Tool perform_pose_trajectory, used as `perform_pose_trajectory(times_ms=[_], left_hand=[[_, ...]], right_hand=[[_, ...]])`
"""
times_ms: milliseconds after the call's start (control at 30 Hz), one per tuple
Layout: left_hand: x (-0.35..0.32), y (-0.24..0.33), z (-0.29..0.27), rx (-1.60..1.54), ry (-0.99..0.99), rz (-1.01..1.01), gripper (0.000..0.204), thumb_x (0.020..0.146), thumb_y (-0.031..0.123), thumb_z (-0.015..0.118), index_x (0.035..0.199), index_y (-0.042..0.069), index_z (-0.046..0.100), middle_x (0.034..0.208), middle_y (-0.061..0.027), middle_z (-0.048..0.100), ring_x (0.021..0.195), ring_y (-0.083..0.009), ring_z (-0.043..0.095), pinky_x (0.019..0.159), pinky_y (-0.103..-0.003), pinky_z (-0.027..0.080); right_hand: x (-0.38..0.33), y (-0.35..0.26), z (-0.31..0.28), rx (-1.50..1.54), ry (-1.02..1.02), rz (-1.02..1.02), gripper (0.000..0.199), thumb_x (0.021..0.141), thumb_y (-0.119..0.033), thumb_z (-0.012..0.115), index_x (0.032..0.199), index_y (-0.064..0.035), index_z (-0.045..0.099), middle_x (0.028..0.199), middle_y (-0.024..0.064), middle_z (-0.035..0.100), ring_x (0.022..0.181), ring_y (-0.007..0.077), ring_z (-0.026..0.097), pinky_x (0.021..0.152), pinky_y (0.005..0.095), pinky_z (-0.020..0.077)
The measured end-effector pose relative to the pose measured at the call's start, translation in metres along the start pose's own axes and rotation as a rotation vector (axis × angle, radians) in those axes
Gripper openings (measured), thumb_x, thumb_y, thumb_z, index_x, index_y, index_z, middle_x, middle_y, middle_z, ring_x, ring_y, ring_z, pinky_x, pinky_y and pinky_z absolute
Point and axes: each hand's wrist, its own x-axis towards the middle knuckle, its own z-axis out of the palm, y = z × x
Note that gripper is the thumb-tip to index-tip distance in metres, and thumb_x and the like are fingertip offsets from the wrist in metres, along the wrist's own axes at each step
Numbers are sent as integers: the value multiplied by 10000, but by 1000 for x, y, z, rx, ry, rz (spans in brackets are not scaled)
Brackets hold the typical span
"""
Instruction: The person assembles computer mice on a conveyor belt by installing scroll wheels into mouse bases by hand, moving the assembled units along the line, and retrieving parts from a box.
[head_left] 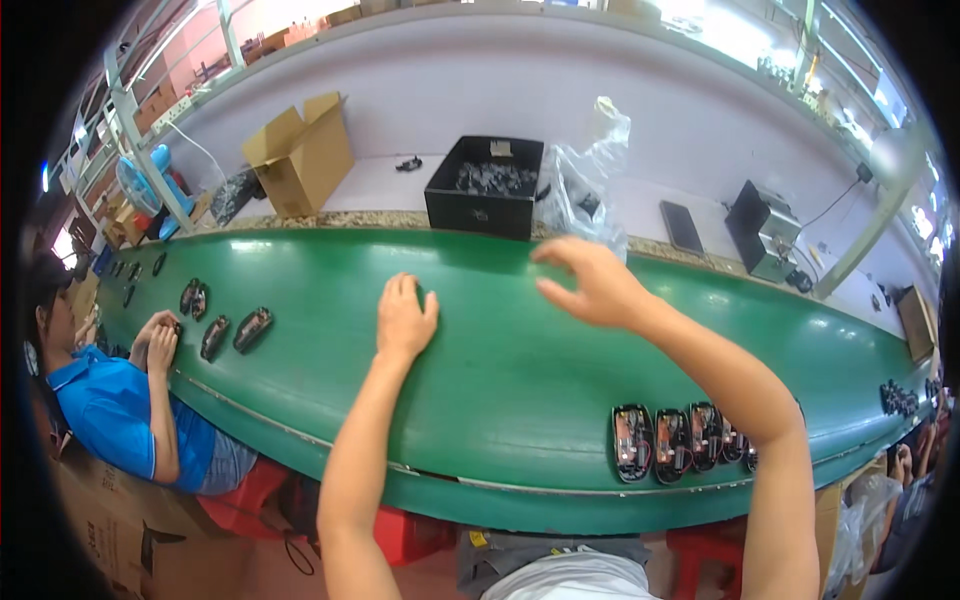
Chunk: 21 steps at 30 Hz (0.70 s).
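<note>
Cases, black and uncovered, lie in a row on the green belt, nearer the body than the right hand and slightly to its right, with the right forearm hiding the end of the row. Boards and wires show inside them, so I judge these unfinished, the covering being left to do; how much of the inside work is done I cannot tell.

The left hand rests palm down on the belt, fingers close together and thumb a little apart; whether anything lies beneath it I cannot tell. The right hand hangs above the belt, thumb and fingers spread, with nothing visible between them.

Left of the left hand, well apart, four more dark cases lie scattered, seemingly uncovered too, near a co-worker's hands, which meet around a small dark thing.

Beyond both hands, a black bin holds many small dark parts, so the supply looks far from used up. Just beyond the right hand slumps a clear plastic bag; farther right lies a phone.
</note>
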Motion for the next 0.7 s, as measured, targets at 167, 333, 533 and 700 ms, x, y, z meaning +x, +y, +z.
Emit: perform_pose_trajectory(times_ms=[167, 333, 533, 700], left_hand=[[0, 9, 14, -26, -122, -23, 374, 907, 224, 656, 1165, -37, 583, 1350, -266, 553, 1318, -450, 477, 1126, -512, 383], [-10, 21, 10, 64, -73, 42, 387, 886, 231, 650, 1177, -15, 580, 1373, -264, 538, 1317, -453, 477, 1102, -517, 395], [-5, 37, 0, 29, -139, 105, 426, 867, 215, 673, 1225, 1, 586, 1409, -250, 516, 1344, -473, 444, 1117, -545, 371], [-6, 34, -16, -57, -197, 84, 435, 853, 188, 686, 1238, 7, 590, 1434, -242, 501, 1365, -481, 418, 1123, -557, 358]], right_hand=[[149, 61, 38, -82, 120, -17, 292, 867, -193, 646, 1083, -9, 712, 1080, 210, 724, 1039, 377, 687, 938, 460, 539], [253, 127, 48, -244, -257, 556, 628, 809, -547, 667, 1169, -38, 743, 1148, 236, 718, 1101, 390, 685, 990, 425, 532], [281, 219, 79, -91, -155, 1006, 934, 830, -697, 649, 1527, -103, 462, 1587, 222, 396, 1499, 424, 300, 1185, 538, 334], [290, 240, 113, -11, 162, 1035, 901, 821, -634, 704, 1530, -135, 460, 1592, 256, 344, 1495, 470, 266, 1175, 589, 320]])
